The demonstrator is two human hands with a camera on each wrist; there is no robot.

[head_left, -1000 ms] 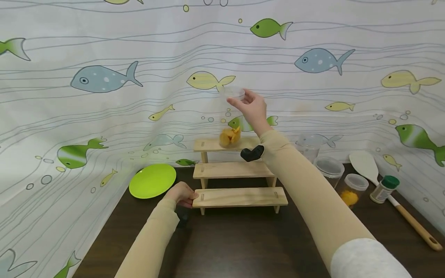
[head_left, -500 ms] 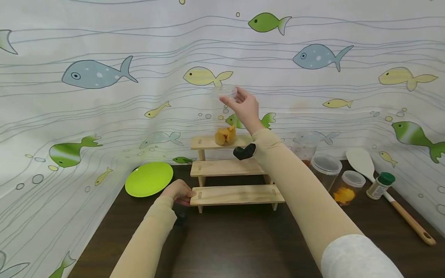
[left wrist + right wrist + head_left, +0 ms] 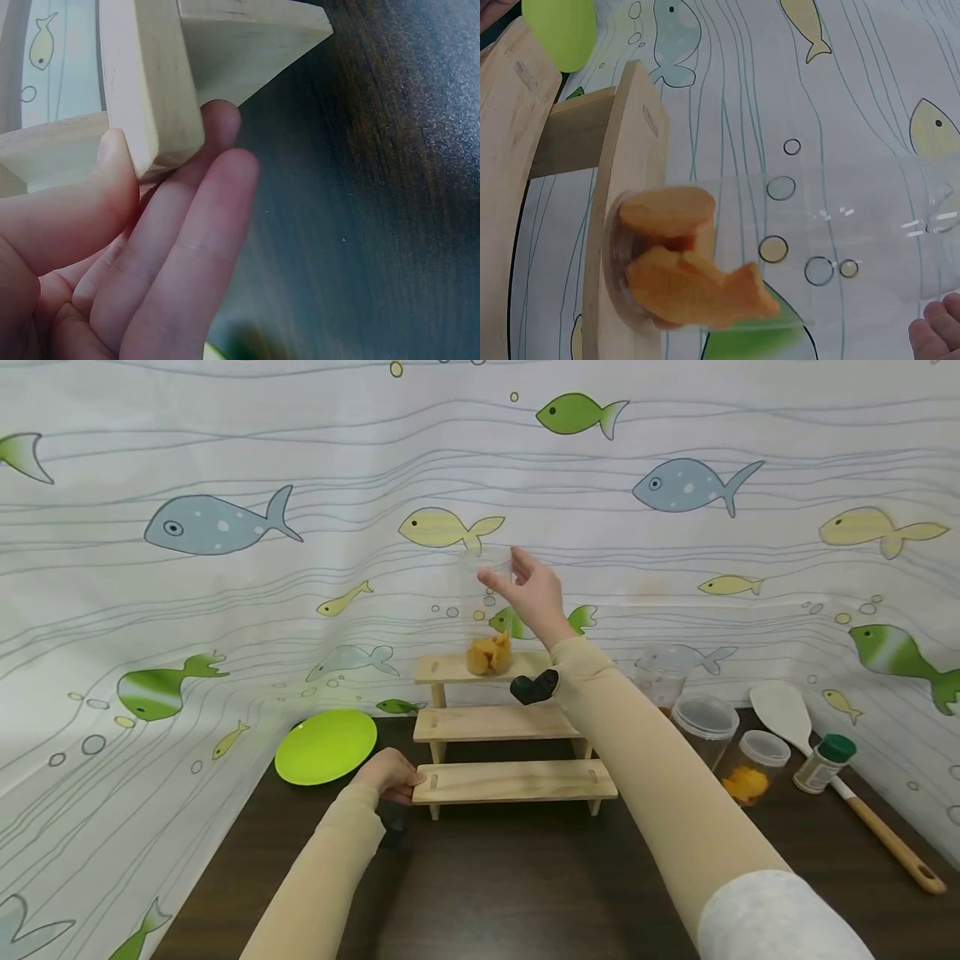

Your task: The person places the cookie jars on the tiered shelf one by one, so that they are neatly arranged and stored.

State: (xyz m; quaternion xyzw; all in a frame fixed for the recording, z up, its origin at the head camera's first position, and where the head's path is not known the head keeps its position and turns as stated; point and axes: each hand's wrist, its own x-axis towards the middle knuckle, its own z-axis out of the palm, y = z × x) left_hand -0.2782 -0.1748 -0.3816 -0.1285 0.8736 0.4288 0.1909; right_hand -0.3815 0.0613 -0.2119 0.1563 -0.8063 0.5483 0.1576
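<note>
My right hand (image 3: 531,593) holds a tall clear plastic jar near its rim, thumb and fingers apart around it. In the right wrist view the jar (image 3: 855,232) has its base on the top board (image 3: 630,217) of a three-step wooden rack. Orange pieces (image 3: 697,277) lie at the jar's bottom. My left hand (image 3: 386,774) pinches the left end of the rack's lowest board (image 3: 517,781). In the left wrist view the thumb presses on that board's end (image 3: 157,90), with fingers beneath it.
A lime-green plate (image 3: 326,747) lies left of the rack. On the right stand clear jars (image 3: 705,727), one small jar holding orange bits (image 3: 750,768), a green-capped shaker (image 3: 823,764) and a white spatula (image 3: 783,714) with a wooden handle. A fish-patterned sheet (image 3: 360,460) hangs behind.
My right hand and the jar's top have shifted slightly left, and the jar looks more upright on the top board. The left hand keeps its hold on the lowest board.
</note>
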